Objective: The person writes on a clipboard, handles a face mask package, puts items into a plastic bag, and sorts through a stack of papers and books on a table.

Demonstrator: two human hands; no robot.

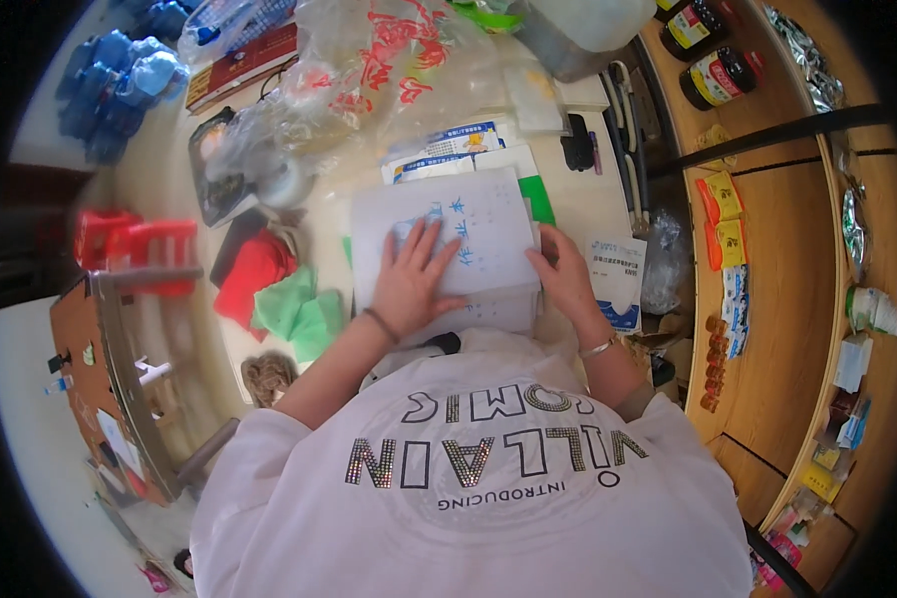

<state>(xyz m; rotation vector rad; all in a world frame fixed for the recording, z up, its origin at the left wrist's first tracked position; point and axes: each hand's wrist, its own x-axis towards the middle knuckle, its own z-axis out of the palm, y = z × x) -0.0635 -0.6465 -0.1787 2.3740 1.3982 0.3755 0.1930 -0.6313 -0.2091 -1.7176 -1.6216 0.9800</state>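
A white exercise book (488, 214) with blue lettering on its cover lies on the table in front of me. Across its cover my left hand (414, 279) rests flat, fingers spread. At the book's right edge, my right hand (568, 277) has its thumb and fingers closed on the edge of the pages. Beneath the book something green (536, 199) sticks out, along with blue-and-white printed sheets (448, 149). To the right of my right hand is a white and blue printed paper (618, 274).
A clear plastic bag (399, 80) with red print covers the far table. Red cloth (257, 271) and green cloth (304, 314) lie left, near a red stool (159, 249). A black object (577, 145) lies far right. Wooden shelves (777, 259) hold jars (718, 80) and packets.
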